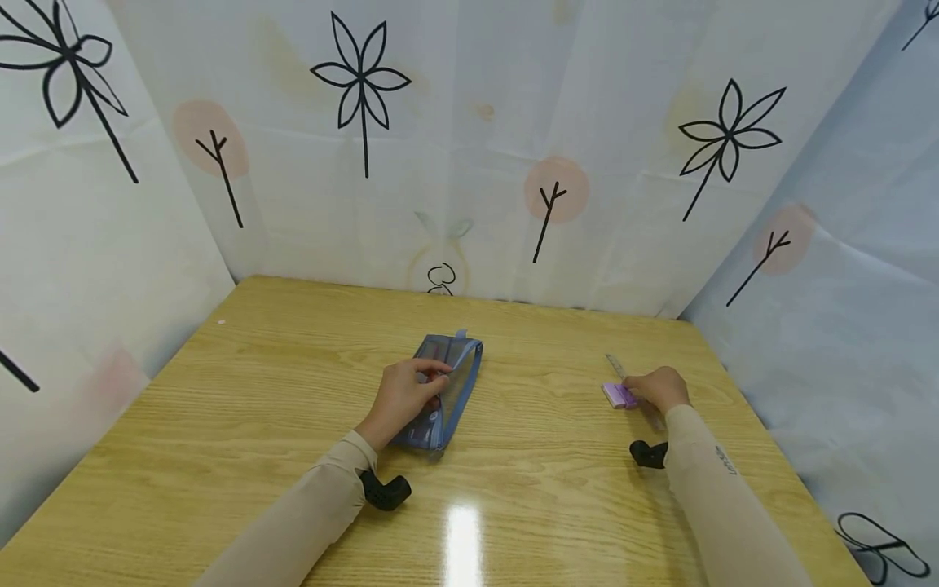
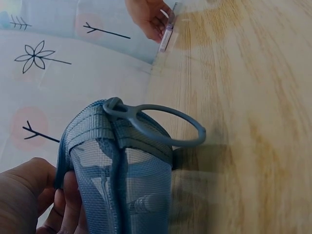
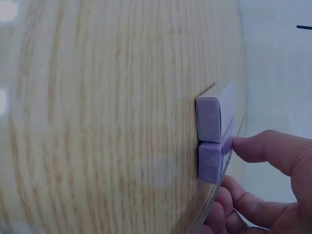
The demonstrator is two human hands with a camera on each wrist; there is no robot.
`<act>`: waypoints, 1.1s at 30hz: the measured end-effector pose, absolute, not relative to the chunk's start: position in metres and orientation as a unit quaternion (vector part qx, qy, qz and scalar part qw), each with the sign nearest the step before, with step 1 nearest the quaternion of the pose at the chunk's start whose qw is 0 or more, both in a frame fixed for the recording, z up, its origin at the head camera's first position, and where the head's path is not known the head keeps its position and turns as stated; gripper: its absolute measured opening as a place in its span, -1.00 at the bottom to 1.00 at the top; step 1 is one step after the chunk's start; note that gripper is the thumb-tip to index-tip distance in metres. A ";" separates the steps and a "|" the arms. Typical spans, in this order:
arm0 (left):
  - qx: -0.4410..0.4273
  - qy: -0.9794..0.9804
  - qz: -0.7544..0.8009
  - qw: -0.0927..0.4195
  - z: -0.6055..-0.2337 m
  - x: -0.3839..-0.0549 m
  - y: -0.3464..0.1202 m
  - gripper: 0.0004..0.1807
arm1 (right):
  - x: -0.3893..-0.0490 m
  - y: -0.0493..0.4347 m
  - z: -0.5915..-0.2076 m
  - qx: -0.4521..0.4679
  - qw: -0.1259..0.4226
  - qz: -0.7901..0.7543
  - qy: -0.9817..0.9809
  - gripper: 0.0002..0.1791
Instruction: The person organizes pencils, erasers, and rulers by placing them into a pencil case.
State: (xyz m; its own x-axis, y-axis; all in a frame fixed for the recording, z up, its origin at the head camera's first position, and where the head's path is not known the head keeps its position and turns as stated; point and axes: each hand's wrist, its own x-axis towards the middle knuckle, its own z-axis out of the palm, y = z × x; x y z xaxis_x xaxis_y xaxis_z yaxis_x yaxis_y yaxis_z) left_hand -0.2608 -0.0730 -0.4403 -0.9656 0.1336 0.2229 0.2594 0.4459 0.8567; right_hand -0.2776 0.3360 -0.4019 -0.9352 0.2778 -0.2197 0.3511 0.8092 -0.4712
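The pouch (image 1: 464, 408) of blue mesh lies on the table (image 1: 543, 489) left of its middle, directly beneath and just beyond the left hand (image 1: 402, 393), which pinches its blue-trimmed rim between thumb and fingers. The pouch leans a little, its long side pointing away from the person, and its zip edge stands apart from the facing side. The left wrist view shows a grey-blue loop (image 2: 170, 142) at one end of it, reaching out over the table, and something pale (image 2: 145, 204) behind the mesh, too blurred to name. Well apart, near the table's right side, the right hand (image 1: 658, 386) holds a clear ruler (image 1: 615, 366), its fingers curled at the ruler's edge and its thumb tip against one of two purple blocks (image 3: 208, 119). How much of the grip falls on the block cannot be told. The blocks sit side by side, touching, to the left of the right hand, and the ruler runs beneath that hand, with one end beyond the fingertips. Pouch and blocks are separated by bare wood. Beige sleeves (image 1: 722, 489) cover both arms, and a printed curtain (image 1: 469, 98) stands behind the table.
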 end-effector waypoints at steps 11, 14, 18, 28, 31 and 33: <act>-0.115 -0.846 -0.518 0.058 -0.439 -0.261 -0.073 -0.81 | -0.280 0.333 -0.403 0.163 0.067 -0.251 0.952 -0.23; -0.114 -0.846 -0.517 0.058 -0.439 -0.261 -0.073 -0.81 | -0.281 0.334 -0.407 0.163 0.060 -0.243 0.954 -0.25; -0.115 -0.847 -0.516 0.060 -0.439 -0.261 -0.073 -0.81 | -0.282 0.335 -0.412 0.167 0.051 -0.237 0.956 -0.26; -0.115 -0.848 -0.514 0.059 -0.440 -0.261 -0.074 -0.81 | -0.278 0.332 -0.412 0.160 0.040 -0.239 0.957 -0.29; -0.114 -0.848 -0.515 0.057 -0.439 -0.261 -0.074 -0.81 | -0.277 0.333 -0.413 0.153 0.039 -0.243 0.957 -0.36; -0.114 -0.848 -0.515 0.056 -0.439 -0.261 -0.074 -0.81 | -0.276 0.333 -0.413 0.152 0.040 -0.248 0.956 -0.42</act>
State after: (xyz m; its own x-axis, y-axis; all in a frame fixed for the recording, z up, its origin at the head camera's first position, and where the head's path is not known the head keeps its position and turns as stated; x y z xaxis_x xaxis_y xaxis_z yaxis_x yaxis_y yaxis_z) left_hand -0.2607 -0.0742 -0.4393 -0.9679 0.1357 0.2117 0.2504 0.4429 0.8609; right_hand -0.2762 0.3329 -0.4128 -0.9507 0.2702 -0.1525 0.3102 0.8311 -0.4615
